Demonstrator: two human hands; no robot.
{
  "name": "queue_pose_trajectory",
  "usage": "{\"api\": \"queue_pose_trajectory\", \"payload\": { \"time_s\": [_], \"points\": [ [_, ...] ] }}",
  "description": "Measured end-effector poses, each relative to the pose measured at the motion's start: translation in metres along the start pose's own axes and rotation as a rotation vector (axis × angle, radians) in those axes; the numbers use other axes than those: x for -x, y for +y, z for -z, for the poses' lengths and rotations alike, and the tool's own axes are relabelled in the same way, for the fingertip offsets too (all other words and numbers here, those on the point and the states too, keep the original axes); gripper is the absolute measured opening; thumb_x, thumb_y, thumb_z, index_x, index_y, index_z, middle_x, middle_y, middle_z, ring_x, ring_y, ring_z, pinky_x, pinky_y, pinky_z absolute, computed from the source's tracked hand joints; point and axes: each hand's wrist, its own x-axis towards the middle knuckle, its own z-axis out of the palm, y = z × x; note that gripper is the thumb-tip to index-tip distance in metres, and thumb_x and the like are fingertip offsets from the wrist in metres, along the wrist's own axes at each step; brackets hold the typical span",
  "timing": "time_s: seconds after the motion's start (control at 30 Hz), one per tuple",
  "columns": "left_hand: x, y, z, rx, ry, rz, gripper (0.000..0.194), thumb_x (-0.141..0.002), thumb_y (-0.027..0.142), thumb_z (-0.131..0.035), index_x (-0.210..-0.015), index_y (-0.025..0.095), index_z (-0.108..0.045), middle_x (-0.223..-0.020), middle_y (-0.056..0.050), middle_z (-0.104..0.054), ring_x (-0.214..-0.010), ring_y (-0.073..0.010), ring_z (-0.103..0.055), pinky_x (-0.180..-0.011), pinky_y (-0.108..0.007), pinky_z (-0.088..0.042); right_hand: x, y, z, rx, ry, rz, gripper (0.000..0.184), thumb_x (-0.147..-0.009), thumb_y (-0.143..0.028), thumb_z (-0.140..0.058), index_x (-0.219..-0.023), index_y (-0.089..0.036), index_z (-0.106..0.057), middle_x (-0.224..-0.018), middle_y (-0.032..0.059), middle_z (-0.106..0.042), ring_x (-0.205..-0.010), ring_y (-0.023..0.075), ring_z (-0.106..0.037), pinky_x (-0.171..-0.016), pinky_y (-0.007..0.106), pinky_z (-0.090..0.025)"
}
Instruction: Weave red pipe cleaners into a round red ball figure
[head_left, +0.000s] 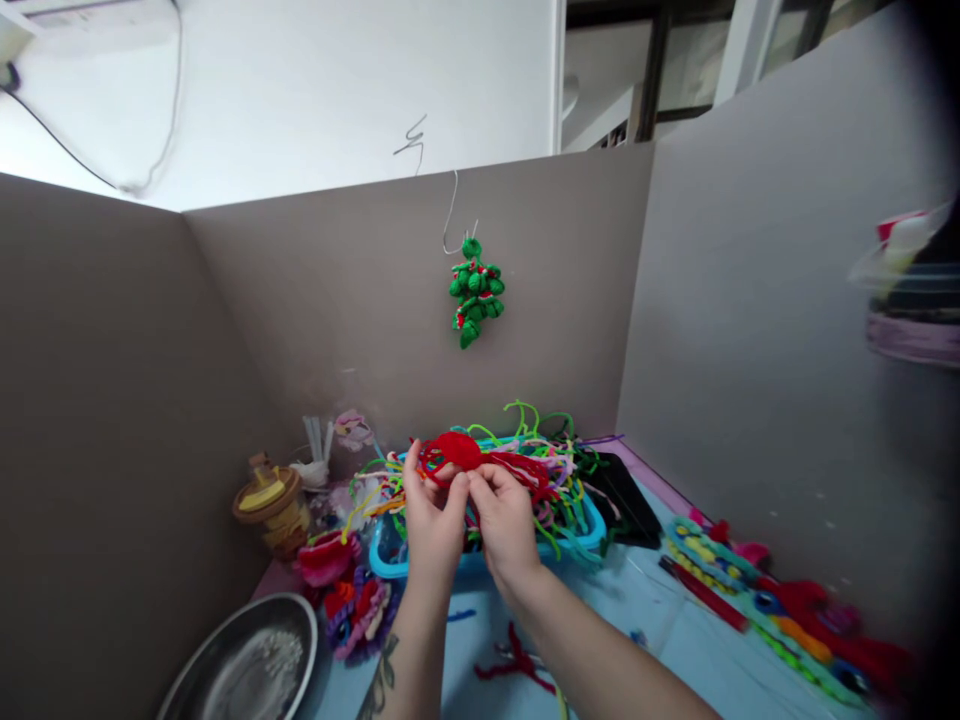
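Note:
My left hand (429, 525) and my right hand (508, 525) meet in the middle of the head view, fingertips pinched together. Between them is a red yarn piece (456, 450), with a rounded solid part at the top and loose red strands about it. The exact spot that the fingertips grip is partly hidden by the fingers. Directly behind and below the hands stands a blue basket (388, 568), heaped with many-coloured soft yarn strands (570, 500). Red scraps (516, 662) lie on the table under my right forearm.
A metal bowl (304, 640) with small pale bits stands at lower left, near a brown-and-yellow pot (274, 510). Colourful crocheted pieces (352, 615) lie beside it. On the right are a black tray (630, 500), a red pen-like tool (709, 597) and more crochet work (795, 630). A green crocheted ornament (474, 285) hangs from wire.

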Motion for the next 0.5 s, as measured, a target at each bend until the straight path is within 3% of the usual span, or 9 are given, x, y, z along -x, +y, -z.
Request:
{"api": "queue_pose_trajectory", "payload": {
  "time_s": [0.2, 0.5],
  "points": [
    [-0.006, 0.003, 0.008, -0.004, 0.084, 0.024, 0.076, -0.073, 0.023, -0.065, -0.137, 0.02, -0.025, -0.079, -0.002, -0.067, -0.077, -0.0132, -0.066, -0.077, -0.028, -0.049, -0.005, -0.009, 0.002, 0.168, -0.141, 0.05, 0.014, -0.076, -0.03, -0.058, -0.072, -0.017, -0.06, -0.071, 0.0014, -0.062, -0.068, 0.0152, -0.054, -0.064, 0.026, -0.044],
    [-0.007, 0.002, 0.009, -0.044, 0.017, 0.004, 0.083, -0.069, 0.02, -0.068, -0.139, 0.02, -0.022, -0.075, 0.0, -0.064, -0.074, -0.0128, -0.065, -0.076, -0.03, -0.05, -0.008, -0.023, 0.009, 0.545, -0.08, 0.293, 0.013, -0.078, -0.021, -0.053, -0.07, -0.02, -0.062, -0.073, 0.0032, -0.063, -0.07, 0.0173, -0.055, -0.065, 0.028, -0.042]
  ]
}}
